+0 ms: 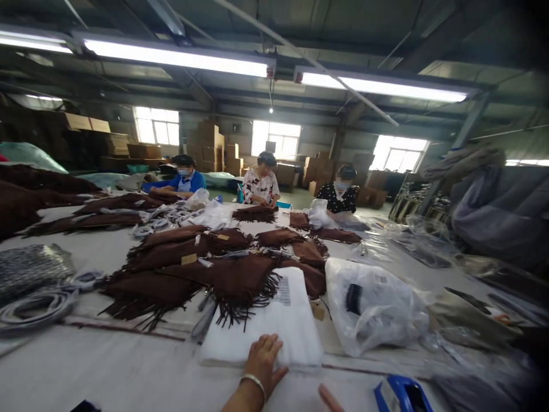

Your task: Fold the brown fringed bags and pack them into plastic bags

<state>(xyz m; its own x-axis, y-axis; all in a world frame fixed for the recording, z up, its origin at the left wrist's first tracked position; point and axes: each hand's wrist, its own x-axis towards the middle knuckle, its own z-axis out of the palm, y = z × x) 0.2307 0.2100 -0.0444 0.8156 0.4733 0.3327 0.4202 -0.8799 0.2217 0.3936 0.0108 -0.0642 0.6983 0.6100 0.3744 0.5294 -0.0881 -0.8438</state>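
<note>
My left hand (263,363), with a pale bangle at the wrist, rests palm down on the near edge of a white stack of what look like thin plastic bags (295,332). Its fingers lie loosely out and the thumb points right. A printed block shows on the stack. Only one stretched-out finger of my right hand (330,399) enters at the bottom edge, with nothing seen against it; the rest is out of frame. Brown fringed scarves (244,277) with tags lie just beyond, one overlapping the stack's far left corner.
A clear plastic bag (377,326) with a black comb-like mark lies right of the stack. A blue tape dispenser (403,395) is at the near right, and scissors (469,300) lie farther right. Coiled grey cords (38,309) are at left. Several co-workers (261,183) sit across the table.
</note>
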